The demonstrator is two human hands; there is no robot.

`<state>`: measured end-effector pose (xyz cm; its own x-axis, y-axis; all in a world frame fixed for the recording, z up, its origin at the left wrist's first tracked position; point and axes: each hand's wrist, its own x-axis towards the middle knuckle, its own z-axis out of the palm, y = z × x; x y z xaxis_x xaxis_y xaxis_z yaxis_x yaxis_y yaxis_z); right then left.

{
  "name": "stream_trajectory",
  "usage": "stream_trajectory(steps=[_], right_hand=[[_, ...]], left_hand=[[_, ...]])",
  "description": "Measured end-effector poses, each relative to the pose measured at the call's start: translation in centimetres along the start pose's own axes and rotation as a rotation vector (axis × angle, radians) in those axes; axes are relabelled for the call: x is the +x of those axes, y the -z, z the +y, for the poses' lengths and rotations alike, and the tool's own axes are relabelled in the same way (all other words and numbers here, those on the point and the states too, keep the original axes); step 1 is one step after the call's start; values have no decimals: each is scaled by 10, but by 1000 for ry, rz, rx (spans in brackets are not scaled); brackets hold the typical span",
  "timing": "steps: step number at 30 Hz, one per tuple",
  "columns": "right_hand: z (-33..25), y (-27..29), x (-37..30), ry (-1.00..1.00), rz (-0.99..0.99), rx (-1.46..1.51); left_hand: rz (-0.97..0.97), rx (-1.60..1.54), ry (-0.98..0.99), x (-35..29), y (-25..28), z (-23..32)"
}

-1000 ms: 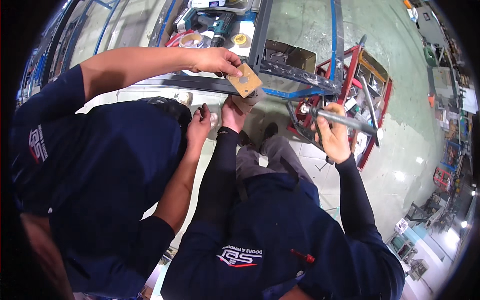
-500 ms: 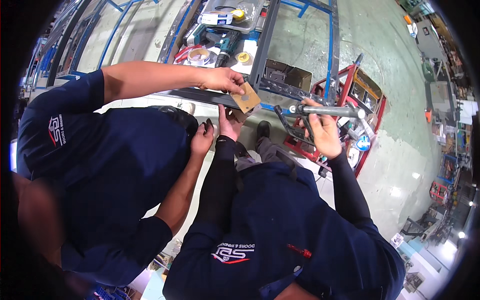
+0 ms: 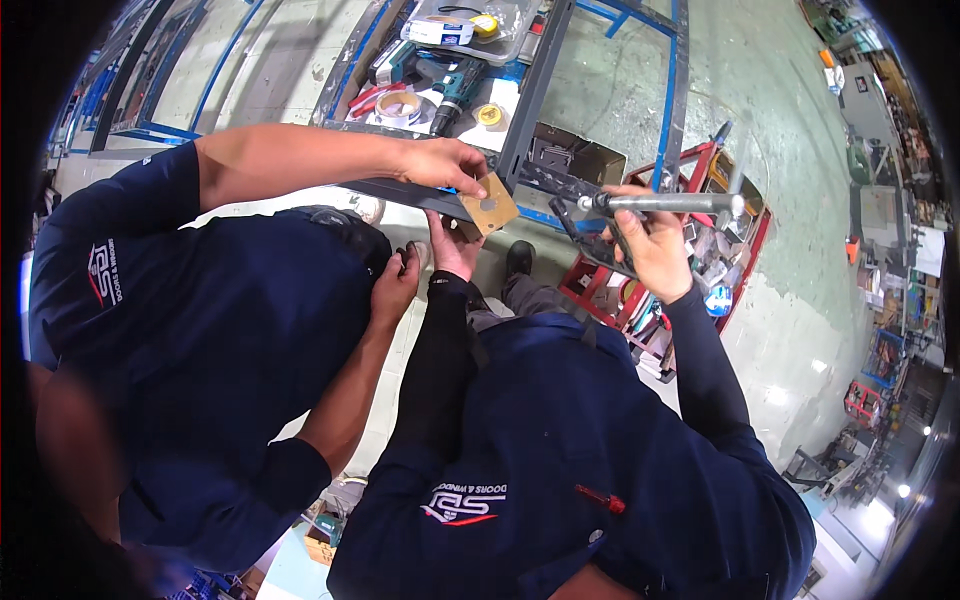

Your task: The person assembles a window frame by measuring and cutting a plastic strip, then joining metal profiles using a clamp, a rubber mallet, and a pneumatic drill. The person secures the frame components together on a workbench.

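My right hand (image 3: 652,245) is closed round a hand tool with a silver barrel (image 3: 690,203) and black lever handles (image 3: 597,245). The barrel lies nearly level, pointing across to the right. My left hand (image 3: 453,248) grips a tan, square-faced piece (image 3: 490,207) from below, at the corner of a dark metal frame (image 3: 385,190). The piece has a round grey spot on its face. A co-worker's hand (image 3: 447,163) reaches in from the left and has its fingers on the same piece from above. The co-worker's other hand (image 3: 396,285) hangs beside my left forearm.
A cordless drill (image 3: 458,92), a tape roll (image 3: 398,108) and a clear plastic tub (image 3: 500,45) sit beyond the frame. An open cardboard box (image 3: 580,155) is behind it. A red trolley (image 3: 757,240) with assorted items stands right of my right hand.
The tan piece has tilted and turned slightly, with both hands still on it. My right hand and the silver-barrelled tool have shifted a little to the right.
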<state>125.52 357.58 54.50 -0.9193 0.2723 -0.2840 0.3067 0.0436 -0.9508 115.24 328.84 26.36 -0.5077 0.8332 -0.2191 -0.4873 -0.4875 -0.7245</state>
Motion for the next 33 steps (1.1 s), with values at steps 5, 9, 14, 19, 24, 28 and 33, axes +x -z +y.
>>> stream_trajectory(steps=[5,9,14,19,24,28,33], right_hand=[[18,-37,-3,118,-9,53],[37,-53,-5,-40,-38,86],[25,-76,-7,266,-51,-32],[33,-80,-5,50,-76,63],[24,-97,-6,198,-70,-87],[16,-106,7,241,-97,-170],[11,-115,23,123,-101,-61]], left_hand=[[-1,-100,64,-11,-7,-1],[15,-269,148,-32,-14,2],[68,-583,283,-69,-26,15],[196,-895,441,-95,-39,36],[117,-820,431,-90,-32,25],[-6,-575,360,-66,-26,8],[-115,-299,303,-65,-36,-12]])
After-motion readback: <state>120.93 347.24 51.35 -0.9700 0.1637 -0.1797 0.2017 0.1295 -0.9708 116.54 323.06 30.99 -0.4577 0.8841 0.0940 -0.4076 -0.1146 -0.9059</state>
